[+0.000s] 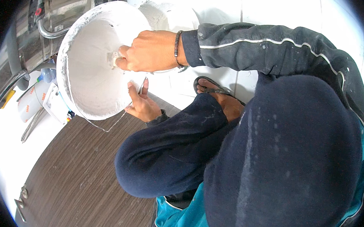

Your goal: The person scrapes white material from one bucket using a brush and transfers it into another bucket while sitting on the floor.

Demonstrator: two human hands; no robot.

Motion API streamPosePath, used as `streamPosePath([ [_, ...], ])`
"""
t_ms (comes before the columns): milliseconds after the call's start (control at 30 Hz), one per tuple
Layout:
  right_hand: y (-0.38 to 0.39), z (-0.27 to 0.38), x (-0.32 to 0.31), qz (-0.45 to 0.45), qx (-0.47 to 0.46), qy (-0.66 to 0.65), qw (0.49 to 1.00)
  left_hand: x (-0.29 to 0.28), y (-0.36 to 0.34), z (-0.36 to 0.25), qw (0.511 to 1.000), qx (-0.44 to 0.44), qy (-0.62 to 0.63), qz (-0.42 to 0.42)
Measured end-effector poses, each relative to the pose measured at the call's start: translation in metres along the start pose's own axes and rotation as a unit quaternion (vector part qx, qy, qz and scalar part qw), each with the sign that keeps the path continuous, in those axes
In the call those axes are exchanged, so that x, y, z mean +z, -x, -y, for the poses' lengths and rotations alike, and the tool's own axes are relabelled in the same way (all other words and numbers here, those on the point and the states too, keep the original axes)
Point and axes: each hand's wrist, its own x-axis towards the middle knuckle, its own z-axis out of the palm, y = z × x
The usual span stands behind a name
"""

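Note:
A large white bucket leans with its mouth toward me, its inside coated in whitish residue. My right hand reaches into it with the fingers closed on a small pale lump, perhaps a sponge or cloth; its kind is unclear. The lump is against the inner wall. Below it, my left hand is by the lower right rim, with a finger and thumb around the bucket's thin wire handle. The handle hangs in a loop below the rim. Part of my left hand and wrist is hidden behind my bent leg.
Behind the bucket stands another whitish container on white floor tiles. At the left are a shiny metal appliance, a white package and metal rods. A dark wood-grain board lies below the bucket, with a metal fitting.

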Motion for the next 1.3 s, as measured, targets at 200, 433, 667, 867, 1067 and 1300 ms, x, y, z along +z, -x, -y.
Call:
streamPosePath([
  [200,0.004,-0.002,-0.022,-0.047,0.021,-0.014,0.999,-0.004,-0.002,-0.002,0.999,-0.001,-0.003,0.039],
  [433,-0.008,0.003,-0.043,-0.143,0.005,-0.021,0.990,0.001,0.001,-0.003,0.999,0.010,-0.001,0.044],
  [667,-0.014,0.006,-0.027,-0.067,-0.001,-0.036,0.997,-0.003,-0.002,0.000,0.999,-0.018,-0.022,-0.014],
  [867,-0.002,-0.016,-0.018,0.020,0.013,-0.067,0.997,0.008,0.004,-0.006,0.999,0.012,-0.039,-0.017],
  [1067,0.043,-0.042,-0.050,-0.038,0.229,-0.400,0.886,0.004,-0.002,-0.004,0.997,0.050,-0.021,-0.049],
  [1300,0.090,-0.041,-0.033,-0.138,0.227,-0.394,0.880,0.002,-0.001,-0.003,0.999,0.035,-0.003,-0.036],
])
